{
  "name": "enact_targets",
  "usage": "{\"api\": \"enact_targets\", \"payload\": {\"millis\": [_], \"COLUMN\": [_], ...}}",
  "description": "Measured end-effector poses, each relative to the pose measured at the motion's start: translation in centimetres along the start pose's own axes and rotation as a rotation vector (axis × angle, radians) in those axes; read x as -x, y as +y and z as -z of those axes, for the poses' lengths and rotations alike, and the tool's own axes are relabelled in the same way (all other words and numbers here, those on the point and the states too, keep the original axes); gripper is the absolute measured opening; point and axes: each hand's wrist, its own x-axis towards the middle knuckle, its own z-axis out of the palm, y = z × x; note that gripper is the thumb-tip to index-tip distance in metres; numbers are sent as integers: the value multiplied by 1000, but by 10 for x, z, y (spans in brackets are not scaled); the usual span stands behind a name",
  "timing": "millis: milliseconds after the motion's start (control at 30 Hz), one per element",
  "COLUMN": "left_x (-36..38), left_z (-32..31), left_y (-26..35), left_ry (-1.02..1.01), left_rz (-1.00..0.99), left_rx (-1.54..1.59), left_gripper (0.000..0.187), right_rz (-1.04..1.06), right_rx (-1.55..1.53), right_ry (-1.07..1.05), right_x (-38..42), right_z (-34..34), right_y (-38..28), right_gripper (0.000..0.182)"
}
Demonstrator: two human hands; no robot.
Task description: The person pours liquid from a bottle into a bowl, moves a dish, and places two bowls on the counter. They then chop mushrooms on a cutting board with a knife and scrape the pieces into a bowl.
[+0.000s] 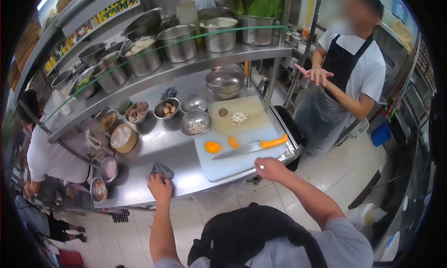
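My left hand (159, 188) rests at the counter's front edge, its fingertips against a crumpled grey cloth (161, 169), fingers a little apart. My right hand (270, 168) hovers just off the front of a white cutting board (207, 169), its fingers curled in, with nothing visible in them. On that board lies a knife (247, 149) with an orange handle pointing right. Beside the blade are a rounded orange vegetable piece (212, 147) and a smaller orange piece (233, 142). A yellowish board (253, 107) behind holds pale cut strips (239, 118) and a round brown piece (222, 112).
Metal bowls, one with pale chopped bits (196, 127) and one with brown mushroom-like pieces (166, 110), stand left of the boards. A glass-edged shelf (195, 58) with several pots crosses above. A co-worker (342, 67) in an apron stands right, hands together; another person (56, 151) is left.
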Motion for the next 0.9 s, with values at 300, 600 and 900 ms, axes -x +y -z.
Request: {"api": "enact_targets", "payload": {"millis": [300,600,900], "left_x": [-51,-98,-96], "left_z": [-12,-41,-47], "left_y": [138,227,212], "left_ry": [-198,-651,-616], "left_rz": [-404,-421,-638], "left_rx": [233,145,-5], "left_gripper": [42,46,32], "right_rz": [185,95,3], "right_rx": [532,447,343], "right_ry": [102,121,-59], "right_x": [-46,-61,-155], "right_z": [16,18,-36], "right_y": [85,60,-3], "right_gripper": [42,42,27]}}
